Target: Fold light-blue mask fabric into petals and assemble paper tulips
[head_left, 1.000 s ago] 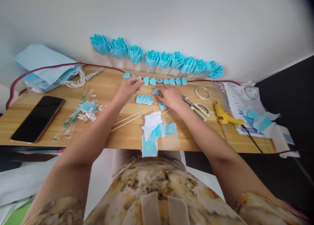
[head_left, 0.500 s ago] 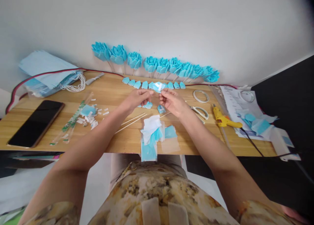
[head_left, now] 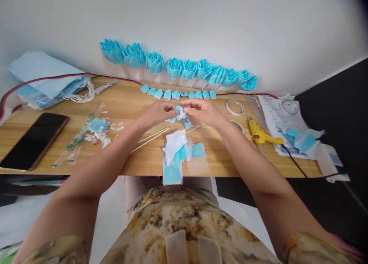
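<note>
Between the fingertips of both hands is a small blue fabric petal [head_left: 180, 113] with a white strip on it. My left hand [head_left: 157, 113] pinches its left side, and my right hand [head_left: 204, 112] grips the right side with thumb and fingers. Just beyond the hands runs a row of blue petals [head_left: 167, 94]. Under and near my fingers lie more blue pieces, one with a white strip [head_left: 187, 123]. Closer to my body is a pile of white and blue fabric scraps [head_left: 173, 168], beside thin wooden sticks [head_left: 150, 140].
Blue fabric flowers [head_left: 154, 62] on sticks lean against the wall. At left are a phone [head_left: 33, 141], white snippets [head_left: 101, 135] and stacked blue masks [head_left: 48, 78]. A tape roll [head_left: 235, 107], yellow glue gun [head_left: 263, 134] with cable, and papers [head_left: 287, 118] lie at right.
Both hands have come slightly nearer to me and closer together, bringing the petal down from in front of the row. My right hand has turned more palm-down. The view has shifted a little.
</note>
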Demonstrator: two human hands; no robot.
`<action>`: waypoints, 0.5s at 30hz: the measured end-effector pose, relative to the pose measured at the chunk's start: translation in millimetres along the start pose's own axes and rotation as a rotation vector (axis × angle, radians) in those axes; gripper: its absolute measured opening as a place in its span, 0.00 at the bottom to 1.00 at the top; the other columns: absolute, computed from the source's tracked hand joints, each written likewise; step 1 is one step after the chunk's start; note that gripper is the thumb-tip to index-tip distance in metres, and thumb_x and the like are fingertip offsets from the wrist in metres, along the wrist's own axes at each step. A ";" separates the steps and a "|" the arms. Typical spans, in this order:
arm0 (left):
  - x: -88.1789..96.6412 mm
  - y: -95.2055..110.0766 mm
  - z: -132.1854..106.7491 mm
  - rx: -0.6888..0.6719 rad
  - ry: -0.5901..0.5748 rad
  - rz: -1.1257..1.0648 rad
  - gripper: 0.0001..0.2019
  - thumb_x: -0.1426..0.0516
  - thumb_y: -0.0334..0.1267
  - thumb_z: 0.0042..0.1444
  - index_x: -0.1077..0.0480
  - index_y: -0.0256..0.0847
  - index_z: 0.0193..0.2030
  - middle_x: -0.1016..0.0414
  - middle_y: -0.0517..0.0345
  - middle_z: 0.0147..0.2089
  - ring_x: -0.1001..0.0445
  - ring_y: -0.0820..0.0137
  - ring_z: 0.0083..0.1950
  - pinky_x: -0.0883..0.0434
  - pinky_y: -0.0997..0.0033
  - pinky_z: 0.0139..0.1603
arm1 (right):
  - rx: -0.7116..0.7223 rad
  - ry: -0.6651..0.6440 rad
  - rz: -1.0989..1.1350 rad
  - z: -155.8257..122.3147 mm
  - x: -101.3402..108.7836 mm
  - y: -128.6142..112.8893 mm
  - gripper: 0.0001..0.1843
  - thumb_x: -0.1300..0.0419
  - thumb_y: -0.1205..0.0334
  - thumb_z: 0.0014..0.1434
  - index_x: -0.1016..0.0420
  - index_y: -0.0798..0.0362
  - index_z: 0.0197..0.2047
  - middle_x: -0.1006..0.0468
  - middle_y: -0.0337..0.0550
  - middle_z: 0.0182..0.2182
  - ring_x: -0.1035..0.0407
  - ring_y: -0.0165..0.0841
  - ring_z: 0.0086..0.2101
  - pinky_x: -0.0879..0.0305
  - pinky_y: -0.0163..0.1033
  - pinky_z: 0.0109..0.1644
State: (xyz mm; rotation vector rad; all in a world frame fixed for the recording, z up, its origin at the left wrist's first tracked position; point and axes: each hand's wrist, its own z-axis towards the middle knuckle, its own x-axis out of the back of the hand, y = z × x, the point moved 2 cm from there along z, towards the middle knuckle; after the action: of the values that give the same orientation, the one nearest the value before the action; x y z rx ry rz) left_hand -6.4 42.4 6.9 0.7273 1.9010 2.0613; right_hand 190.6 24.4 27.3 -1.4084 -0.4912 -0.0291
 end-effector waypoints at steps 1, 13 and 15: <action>-0.8 -0.5 0.1 -0.008 -0.008 0.010 0.14 0.36 0.45 0.49 0.33 0.39 0.23 0.34 0.64 0.22 0.38 0.77 0.26 0.42 0.73 0.29 | 0.010 -0.019 -0.021 1.5 -1.4 -1.1 0.14 0.33 0.55 0.54 0.16 0.50 0.43 0.17 0.39 0.36 0.27 0.33 0.36 0.32 0.42 0.44; -6.2 2.2 -0.1 0.072 0.059 -0.129 0.14 0.33 0.47 0.46 0.25 0.38 0.33 0.30 0.62 0.26 0.37 0.76 0.26 0.40 0.74 0.28 | -0.046 0.129 0.269 -3.8 -9.4 8.8 0.13 0.29 0.55 0.48 0.22 0.50 0.35 0.24 0.34 0.25 0.31 0.29 0.28 0.31 0.37 0.36; -7.5 3.5 -1.7 0.088 0.070 -0.131 0.13 0.33 0.45 0.44 0.26 0.38 0.31 0.32 0.63 0.24 0.38 0.77 0.26 0.41 0.74 0.28 | -0.066 0.105 0.295 -4.3 -8.9 11.2 0.15 0.28 0.54 0.47 0.21 0.51 0.36 0.22 0.35 0.26 0.30 0.28 0.28 0.31 0.36 0.36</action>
State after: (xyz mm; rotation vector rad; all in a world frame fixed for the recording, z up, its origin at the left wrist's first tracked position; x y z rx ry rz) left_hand -0.4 36.8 8.9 0.5399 2.0301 1.9589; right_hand 187.4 19.9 13.4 -1.5241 -0.1935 0.1195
